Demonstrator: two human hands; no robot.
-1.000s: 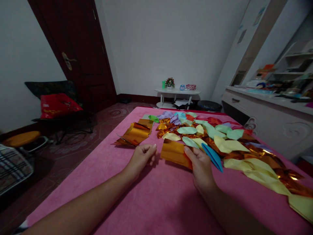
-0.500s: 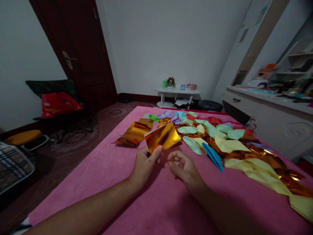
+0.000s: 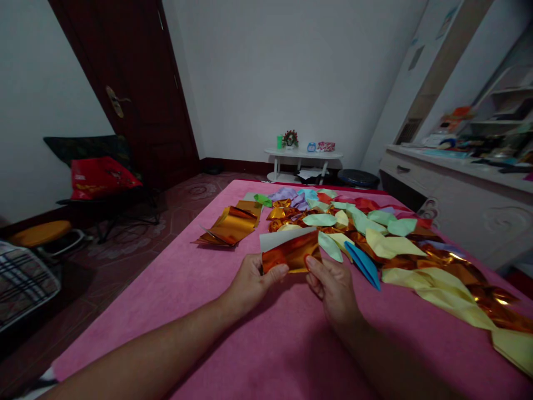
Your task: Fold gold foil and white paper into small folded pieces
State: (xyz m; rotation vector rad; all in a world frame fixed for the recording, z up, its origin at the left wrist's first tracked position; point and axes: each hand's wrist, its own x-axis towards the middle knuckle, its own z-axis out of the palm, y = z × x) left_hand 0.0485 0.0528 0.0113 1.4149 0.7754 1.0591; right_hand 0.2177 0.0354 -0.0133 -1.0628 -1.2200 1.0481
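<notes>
Between my two hands is a sheet of shiny gold foil paper (image 3: 291,253), its pale back showing along the upper edge. My left hand (image 3: 256,278) pinches the sheet's left end, thumb on top. At the right end, my right hand (image 3: 332,280) grips it between thumb and fingers. The sheet is held above the pink tablecloth (image 3: 266,344). Left of it lies a loose stack of gold foil paper (image 3: 233,225). To the right are a folded blue paper (image 3: 363,265) and several pale green folded papers (image 3: 331,246).
Folded yellow papers (image 3: 441,291) and crumpled gold pieces spread over the table's right side, with purple paper (image 3: 287,195) at the far end. A chair with a red bag (image 3: 104,178) stands left. Behind is a small white table (image 3: 303,153); a cabinet (image 3: 458,194) is at right.
My right hand has closed on the foil sheet's right end. The sheet has moved right and lower, and its pale back now shows along the top.
</notes>
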